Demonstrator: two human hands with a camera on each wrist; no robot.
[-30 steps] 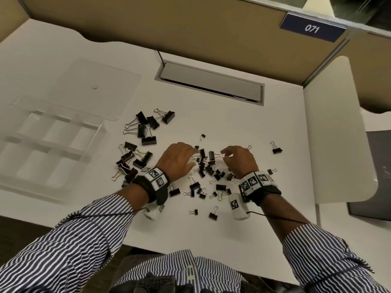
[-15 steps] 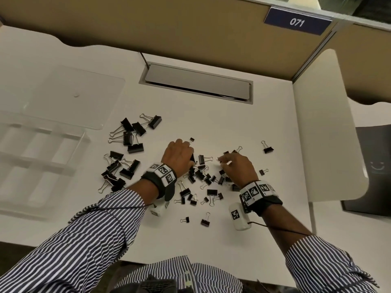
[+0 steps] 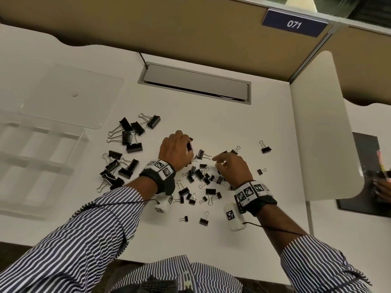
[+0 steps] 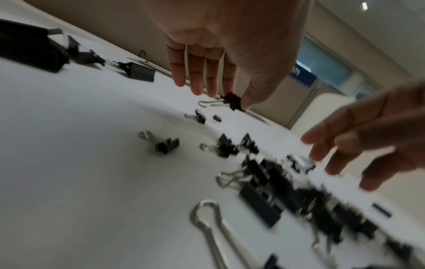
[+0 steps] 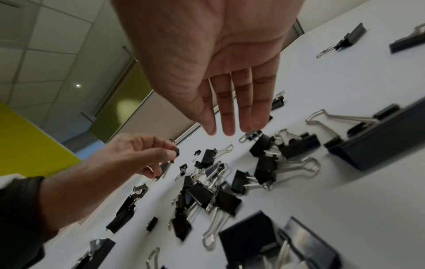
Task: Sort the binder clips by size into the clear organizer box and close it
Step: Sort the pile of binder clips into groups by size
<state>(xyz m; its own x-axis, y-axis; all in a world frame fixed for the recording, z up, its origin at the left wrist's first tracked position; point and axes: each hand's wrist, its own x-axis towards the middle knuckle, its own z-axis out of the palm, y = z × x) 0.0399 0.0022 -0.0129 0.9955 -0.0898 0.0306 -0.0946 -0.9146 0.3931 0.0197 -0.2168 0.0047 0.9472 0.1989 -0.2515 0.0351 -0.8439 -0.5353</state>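
Observation:
Black binder clips of different sizes lie scattered on the white desk (image 3: 222,240). The large ones (image 3: 131,136) sit to the left, and a pile of smaller ones (image 3: 201,175) is in the middle. My left hand (image 3: 189,148) hovers over the far side of the pile and pinches a small clip (image 4: 234,103) between thumb and forefinger. My right hand (image 3: 215,162) hangs just above the pile with straight fingers (image 5: 228,116) and holds nothing. The clear organizer box (image 3: 42,159) stands at the left with its lid (image 3: 69,96) laid open behind it. Its compartments look bare.
A grey cable hatch (image 3: 196,85) is set into the desk behind the clips. A white side panel (image 3: 321,127) bounds the desk on the right. Beyond it lie a dark pad (image 3: 368,157) and another person's hand (image 3: 383,190). Stray clips (image 3: 265,148) lie right of the pile.
My left hand has moved to the far side of the pile and taken hold of a small clip. My right hand's fingers have straightened and reach left over the pile.

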